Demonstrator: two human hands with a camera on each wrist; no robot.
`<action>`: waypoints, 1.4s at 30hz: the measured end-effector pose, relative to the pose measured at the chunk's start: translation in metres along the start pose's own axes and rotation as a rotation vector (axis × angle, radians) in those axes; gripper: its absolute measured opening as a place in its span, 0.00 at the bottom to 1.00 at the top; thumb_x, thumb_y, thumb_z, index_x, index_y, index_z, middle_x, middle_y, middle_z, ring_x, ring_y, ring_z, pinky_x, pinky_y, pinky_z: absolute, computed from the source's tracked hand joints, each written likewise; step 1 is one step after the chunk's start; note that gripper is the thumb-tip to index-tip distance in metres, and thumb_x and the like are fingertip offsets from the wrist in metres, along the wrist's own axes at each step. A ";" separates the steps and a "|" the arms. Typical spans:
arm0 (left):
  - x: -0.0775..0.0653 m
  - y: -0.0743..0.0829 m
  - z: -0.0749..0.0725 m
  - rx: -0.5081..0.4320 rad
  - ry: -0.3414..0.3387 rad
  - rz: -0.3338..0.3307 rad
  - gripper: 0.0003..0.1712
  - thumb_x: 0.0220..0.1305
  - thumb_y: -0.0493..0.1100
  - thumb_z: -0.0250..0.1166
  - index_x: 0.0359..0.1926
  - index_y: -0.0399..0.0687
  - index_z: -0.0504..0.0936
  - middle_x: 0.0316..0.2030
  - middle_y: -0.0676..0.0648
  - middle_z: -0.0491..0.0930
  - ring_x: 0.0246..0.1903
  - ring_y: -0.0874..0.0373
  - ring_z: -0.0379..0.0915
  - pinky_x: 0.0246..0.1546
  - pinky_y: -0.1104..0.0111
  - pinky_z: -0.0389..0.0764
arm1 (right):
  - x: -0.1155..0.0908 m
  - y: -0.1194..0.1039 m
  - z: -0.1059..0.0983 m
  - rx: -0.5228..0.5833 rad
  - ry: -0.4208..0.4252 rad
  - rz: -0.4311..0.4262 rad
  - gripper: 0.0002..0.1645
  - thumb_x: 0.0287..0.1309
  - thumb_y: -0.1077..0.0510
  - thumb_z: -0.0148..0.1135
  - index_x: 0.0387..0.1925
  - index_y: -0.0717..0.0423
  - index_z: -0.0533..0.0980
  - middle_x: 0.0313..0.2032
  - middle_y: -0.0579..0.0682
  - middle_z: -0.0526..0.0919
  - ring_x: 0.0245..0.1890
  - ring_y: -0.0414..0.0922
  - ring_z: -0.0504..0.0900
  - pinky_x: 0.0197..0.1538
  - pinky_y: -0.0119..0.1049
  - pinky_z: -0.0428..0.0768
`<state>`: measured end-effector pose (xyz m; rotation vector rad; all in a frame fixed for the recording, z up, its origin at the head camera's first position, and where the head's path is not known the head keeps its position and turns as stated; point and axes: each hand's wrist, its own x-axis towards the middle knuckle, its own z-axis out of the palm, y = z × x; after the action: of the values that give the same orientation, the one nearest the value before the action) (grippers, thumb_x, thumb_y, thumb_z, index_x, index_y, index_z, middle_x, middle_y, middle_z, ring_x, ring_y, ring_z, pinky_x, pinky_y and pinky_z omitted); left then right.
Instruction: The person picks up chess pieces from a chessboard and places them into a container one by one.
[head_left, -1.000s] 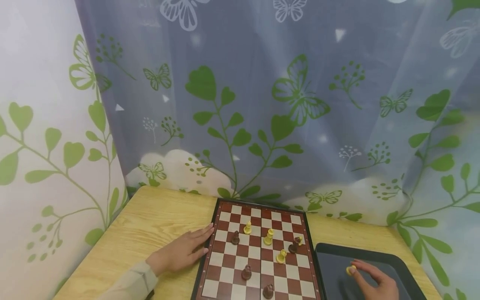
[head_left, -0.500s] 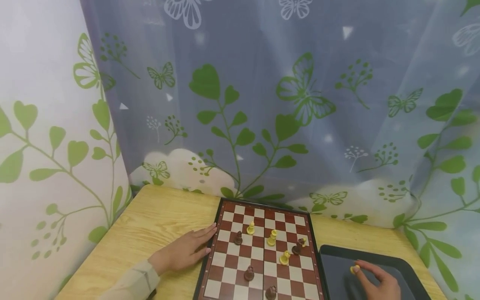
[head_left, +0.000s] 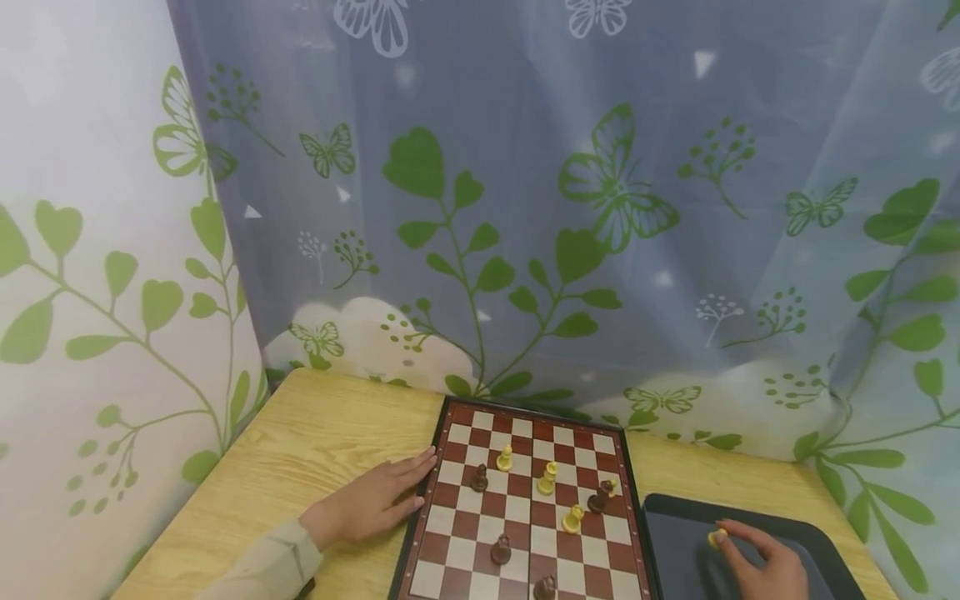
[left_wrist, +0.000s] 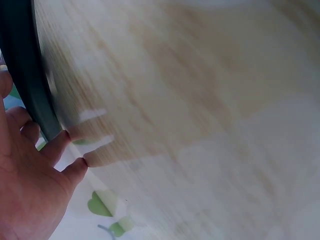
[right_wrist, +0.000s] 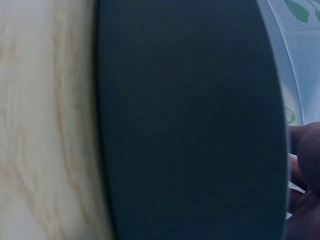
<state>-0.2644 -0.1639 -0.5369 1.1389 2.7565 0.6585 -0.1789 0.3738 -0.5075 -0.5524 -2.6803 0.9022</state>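
Pinching a small yellow chess piece in the grip of the right hand, over the dark tray. Partly covered; cannot tell its long axis or pointing direction. Resting the left hand, released, fingers extended, against the chessboard.

Pale beige left sleeve with faint darker lines

Your head view's bottom edge crops the chessboard, the tray and your right hand, which partly hides a yellow piece too small for you to identify.
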 end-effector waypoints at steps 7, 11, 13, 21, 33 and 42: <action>0.001 0.001 -0.001 0.012 -0.001 -0.012 0.36 0.82 0.58 0.42 0.80 0.44 0.53 0.80 0.44 0.49 0.76 0.40 0.55 0.72 0.37 0.58 | 0.002 0.001 -0.002 0.002 0.034 -0.006 0.18 0.64 0.54 0.68 0.50 0.62 0.85 0.51 0.64 0.86 0.54 0.68 0.80 0.52 0.65 0.78; 0.001 0.001 -0.001 0.022 0.001 -0.018 0.36 0.82 0.58 0.42 0.80 0.45 0.53 0.80 0.44 0.49 0.75 0.40 0.55 0.72 0.38 0.58 | 0.005 0.000 -0.004 -0.005 0.022 -0.020 0.20 0.65 0.52 0.67 0.51 0.62 0.85 0.53 0.64 0.85 0.56 0.68 0.79 0.53 0.64 0.77; 0.001 0.001 0.000 0.024 0.005 -0.019 0.36 0.82 0.58 0.42 0.80 0.45 0.54 0.80 0.44 0.50 0.75 0.40 0.56 0.72 0.38 0.59 | 0.006 0.000 -0.006 -0.010 0.005 -0.024 0.21 0.66 0.51 0.66 0.52 0.62 0.84 0.55 0.64 0.84 0.58 0.69 0.78 0.55 0.65 0.76; -0.002 0.002 0.001 0.014 0.005 -0.016 0.36 0.82 0.56 0.44 0.80 0.43 0.53 0.80 0.43 0.50 0.75 0.38 0.56 0.71 0.37 0.59 | 0.005 -0.007 -0.007 0.036 -0.051 0.022 0.27 0.70 0.46 0.63 0.58 0.62 0.80 0.60 0.67 0.80 0.61 0.68 0.75 0.61 0.64 0.74; -0.001 0.002 0.000 0.029 0.019 -0.009 0.36 0.82 0.56 0.44 0.80 0.44 0.53 0.80 0.44 0.49 0.75 0.39 0.56 0.72 0.38 0.58 | 0.004 -0.022 -0.011 0.073 -0.102 0.038 0.29 0.71 0.44 0.62 0.62 0.61 0.78 0.65 0.68 0.74 0.64 0.67 0.72 0.65 0.63 0.71; 0.000 0.002 0.001 0.030 0.032 0.001 0.35 0.82 0.55 0.44 0.79 0.42 0.55 0.79 0.43 0.51 0.74 0.39 0.57 0.71 0.38 0.59 | -0.001 -0.035 -0.012 0.122 -0.158 0.003 0.31 0.73 0.43 0.58 0.66 0.60 0.75 0.68 0.68 0.71 0.67 0.68 0.68 0.65 0.66 0.69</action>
<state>-0.2626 -0.1624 -0.5375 1.1455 2.8013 0.6437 -0.1827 0.3540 -0.4764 -0.4763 -2.7386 1.1461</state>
